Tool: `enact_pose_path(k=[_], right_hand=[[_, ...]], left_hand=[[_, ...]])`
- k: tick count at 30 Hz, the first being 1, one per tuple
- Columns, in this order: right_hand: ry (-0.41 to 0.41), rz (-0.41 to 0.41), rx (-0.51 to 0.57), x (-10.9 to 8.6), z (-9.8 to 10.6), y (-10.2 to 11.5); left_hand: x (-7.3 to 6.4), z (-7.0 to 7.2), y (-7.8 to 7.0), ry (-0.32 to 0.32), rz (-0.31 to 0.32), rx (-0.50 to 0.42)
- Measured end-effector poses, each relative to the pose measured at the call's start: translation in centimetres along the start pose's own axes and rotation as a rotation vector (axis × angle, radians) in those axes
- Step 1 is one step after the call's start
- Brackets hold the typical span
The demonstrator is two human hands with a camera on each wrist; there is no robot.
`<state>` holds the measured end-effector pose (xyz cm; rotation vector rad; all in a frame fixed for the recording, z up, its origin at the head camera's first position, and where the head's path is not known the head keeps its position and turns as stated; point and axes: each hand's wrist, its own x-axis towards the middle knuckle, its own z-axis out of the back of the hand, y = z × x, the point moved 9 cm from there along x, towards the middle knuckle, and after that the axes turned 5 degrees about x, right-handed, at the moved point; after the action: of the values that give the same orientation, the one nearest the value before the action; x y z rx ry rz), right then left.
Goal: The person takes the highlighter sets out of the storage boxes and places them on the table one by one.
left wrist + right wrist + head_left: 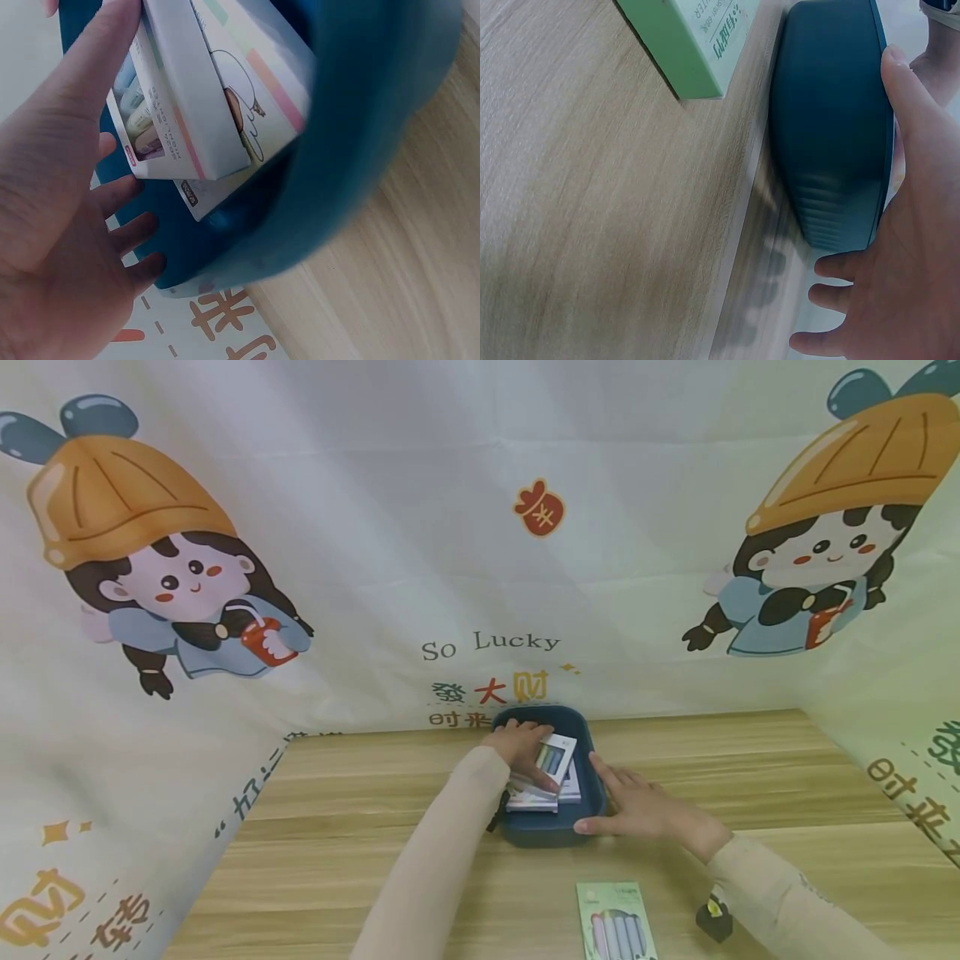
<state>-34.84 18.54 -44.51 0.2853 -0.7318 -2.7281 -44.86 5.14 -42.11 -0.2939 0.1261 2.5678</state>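
A dark blue plastic basket (pixel 546 838) stands at the back of the table. Inside it, my left hand (pixel 516 748) holds a white box of highlighters (pixel 196 94) between thumb and fingers; its window shows pastel pens. Under that box lie more white boxes (pixel 532 805), partly covered, one with a cartoon drawing. My right hand (pixel 645 808) rests against the basket's right side, fingers spread and thumb at the rim, as the right wrist view shows too. Nearer the front, a green box of pastel highlighters (pixel 617 920) lies apart from both hands.
Behind the wooden table (pixel 337 843) hangs a white cloth (pixel 375 527) printed with cartoon figures and lettering, close to the basket's far end. A small black item with a yellow patch (pixel 714 920) shows beside the right sleeve.
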Motion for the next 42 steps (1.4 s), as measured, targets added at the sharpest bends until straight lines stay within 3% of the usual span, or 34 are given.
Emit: enact_pose_path(k=[18,25,42], right_hand=[[-0.002,0.006,-0.009,0.0,0.1,0.2],[-0.002,0.003,-0.006,0.1,0.0,0.1],[0.002,0.007,0.001,0.1,0.0,0.1]], left_hand=[[-0.6,-0.1,-0.6,0.041,-0.009,0.025],[0.2,-0.7,-0.6,0.048,-0.007,0.039],[-0.9,0.5,-2.0,0.046,-0.067,0.007]])
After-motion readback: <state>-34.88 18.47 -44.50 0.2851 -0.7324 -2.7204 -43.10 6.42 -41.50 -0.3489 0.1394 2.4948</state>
